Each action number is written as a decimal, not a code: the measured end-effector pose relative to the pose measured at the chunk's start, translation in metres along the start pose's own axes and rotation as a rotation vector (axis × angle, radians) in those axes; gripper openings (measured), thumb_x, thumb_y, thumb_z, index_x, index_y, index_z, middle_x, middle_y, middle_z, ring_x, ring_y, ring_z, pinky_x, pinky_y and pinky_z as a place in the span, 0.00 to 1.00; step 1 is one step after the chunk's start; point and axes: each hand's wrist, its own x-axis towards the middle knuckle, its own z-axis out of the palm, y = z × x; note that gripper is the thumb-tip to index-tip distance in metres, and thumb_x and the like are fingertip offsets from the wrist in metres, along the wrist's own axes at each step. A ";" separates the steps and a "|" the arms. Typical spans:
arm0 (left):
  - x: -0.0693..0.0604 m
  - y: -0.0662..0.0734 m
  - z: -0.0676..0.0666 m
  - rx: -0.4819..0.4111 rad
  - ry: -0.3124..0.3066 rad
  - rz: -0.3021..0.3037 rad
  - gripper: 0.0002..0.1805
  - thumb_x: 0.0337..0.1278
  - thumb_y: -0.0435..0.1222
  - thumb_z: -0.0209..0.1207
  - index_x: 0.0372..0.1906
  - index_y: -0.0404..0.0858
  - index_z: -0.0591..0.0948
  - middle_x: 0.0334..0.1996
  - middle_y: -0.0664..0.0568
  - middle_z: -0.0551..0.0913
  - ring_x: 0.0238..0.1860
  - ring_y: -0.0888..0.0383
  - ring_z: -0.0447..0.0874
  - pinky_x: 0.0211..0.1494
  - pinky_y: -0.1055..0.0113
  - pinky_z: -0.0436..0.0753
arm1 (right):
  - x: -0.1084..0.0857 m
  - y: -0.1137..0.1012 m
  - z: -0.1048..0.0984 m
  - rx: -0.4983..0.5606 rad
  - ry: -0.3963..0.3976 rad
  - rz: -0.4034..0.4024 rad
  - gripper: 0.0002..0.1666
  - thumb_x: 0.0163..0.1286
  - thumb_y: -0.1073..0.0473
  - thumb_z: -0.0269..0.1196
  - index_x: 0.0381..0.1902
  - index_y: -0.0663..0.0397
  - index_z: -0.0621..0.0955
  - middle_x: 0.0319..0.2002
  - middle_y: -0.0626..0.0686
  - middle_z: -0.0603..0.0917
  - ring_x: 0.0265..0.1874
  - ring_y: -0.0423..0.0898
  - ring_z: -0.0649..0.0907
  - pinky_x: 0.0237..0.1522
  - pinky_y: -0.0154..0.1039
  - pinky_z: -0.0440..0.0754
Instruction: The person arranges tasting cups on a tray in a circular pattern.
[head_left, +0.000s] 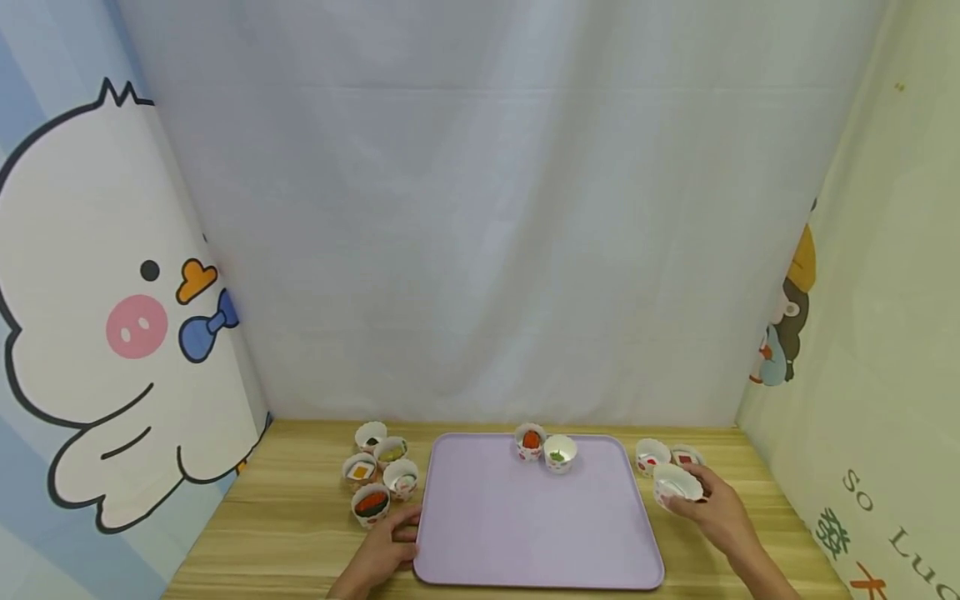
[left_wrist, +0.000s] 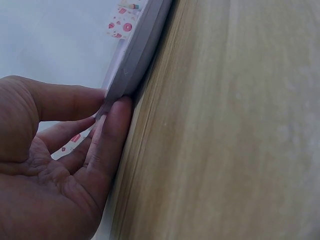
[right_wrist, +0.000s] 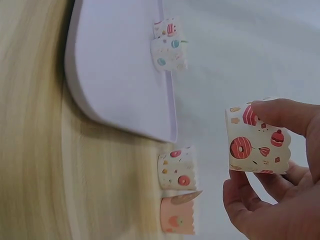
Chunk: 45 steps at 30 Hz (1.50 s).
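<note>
- The right hand [head_left: 716, 512] is clamped on a paper cup [right_wrist: 259, 142], its thumb on one side and fingers on the other.
- This held cup, white with red sweets printed on it, hangs in the air above the right part of the table [head_left: 720, 546], just beside the tray's right edge.
- The left hand [head_left: 375, 552] pinches the left edge of the lilac tray [head_left: 540, 521], thumb and fingertips against its rim.
- The tray lies flat on the wooden table, between the two hands.
- Near the tray's far edge stand two cups side by side: one with a red filling [head_left: 530, 442], the other with something green [head_left: 559, 454] in it.
- Right of the tray, on the table, a white printed cup [right_wrist: 178, 168] stands just beside a pink cup [right_wrist: 177, 215]; both are near the held one.
- Left of the tray stands a cluster of five cups [head_left: 371, 505], the nearest with a red and black filling, close to the left hand.
- A pale curtain [head_left: 480, 225] hangs behind the table.
</note>
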 end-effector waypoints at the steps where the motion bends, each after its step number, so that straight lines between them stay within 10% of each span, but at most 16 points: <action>1: 0.000 -0.001 0.000 0.000 -0.001 0.000 0.37 0.47 0.20 0.56 0.68 0.23 0.63 0.58 0.26 0.70 0.46 0.56 0.81 0.38 0.60 0.85 | 0.000 -0.003 0.001 0.006 -0.001 -0.004 0.43 0.57 0.57 0.73 0.66 0.66 0.69 0.55 0.68 0.79 0.38 0.39 0.79 0.36 0.30 0.79; 19: 0.002 -0.003 -0.001 -0.017 -0.008 -0.015 0.39 0.47 0.20 0.55 0.69 0.21 0.60 0.58 0.24 0.70 0.46 0.53 0.82 0.39 0.57 0.86 | 0.013 -0.037 0.034 0.092 -0.049 -0.128 0.36 0.55 0.62 0.73 0.61 0.62 0.74 0.48 0.64 0.82 0.34 0.43 0.81 0.33 0.33 0.81; 45: 0.002 -0.004 -0.002 -0.015 0.006 -0.014 0.38 0.46 0.20 0.55 0.69 0.22 0.62 0.58 0.26 0.70 0.46 0.54 0.81 0.39 0.58 0.85 | 0.051 -0.024 0.098 -0.109 -0.029 -0.148 0.33 0.45 0.61 0.75 0.52 0.62 0.79 0.45 0.60 0.84 0.38 0.48 0.80 0.38 0.37 0.75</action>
